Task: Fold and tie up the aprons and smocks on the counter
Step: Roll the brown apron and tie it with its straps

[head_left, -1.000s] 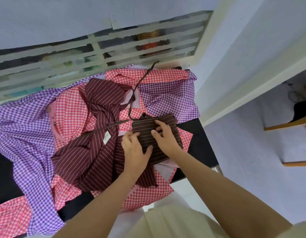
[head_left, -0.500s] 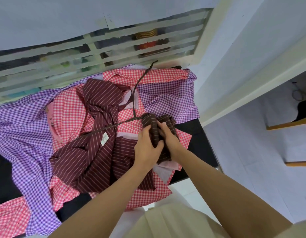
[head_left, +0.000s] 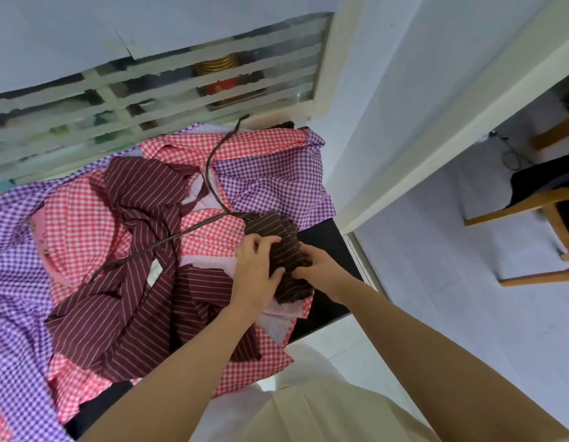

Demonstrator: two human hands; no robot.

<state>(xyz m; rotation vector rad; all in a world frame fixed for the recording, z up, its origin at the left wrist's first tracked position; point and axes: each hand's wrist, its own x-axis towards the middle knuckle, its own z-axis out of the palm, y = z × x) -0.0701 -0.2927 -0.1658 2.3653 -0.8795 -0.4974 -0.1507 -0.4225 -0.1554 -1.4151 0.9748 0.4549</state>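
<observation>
Dark striped apron [head_left: 284, 250], folded down to a narrow thick bundle, sits near the right edge of the counter [head_left: 324, 250], on top of red checked cloth [head_left: 213, 237]. Left hand [head_left: 256, 269] grips the bundle's left side, fingers curled over the top, thumb round the near flank. Right hand [head_left: 318, 266] grasps the right side, with its fingertips mostly hidden by the fabric. Both hands are grasping, neither is free.

Step, as I judge it: folding of this one is about done, and the bundle is being squeezed tight before tying. Two ties [head_left: 209, 177] run out from the bundle's far end, one toward the counter's back edge, one leftward across a maroon striped apron [head_left: 133, 282]. Both are loose, not wrapped. Next move likely calls for one hand to hold the bundle compressed while the other picks up a tie, winds it round and knots it. Risk: if the grip is let go, the folds spring open.

Rest of the pile is not done. The maroon striped apron is spread over the counter's middle, purple checked cloth [head_left: 276, 183] lies at the back right corner and along the left side, and red checked cloth is under most of it.

Hard to tell:
- Whether both ties belong to this bundle; the join is bunched up.
- The bundle's underside is hidden.
- The counter's left part is cut off by the frame.
- The garment count is unclear because they overlap.
- Things behind the slatted window [head_left: 149, 100] are blurred.
</observation>
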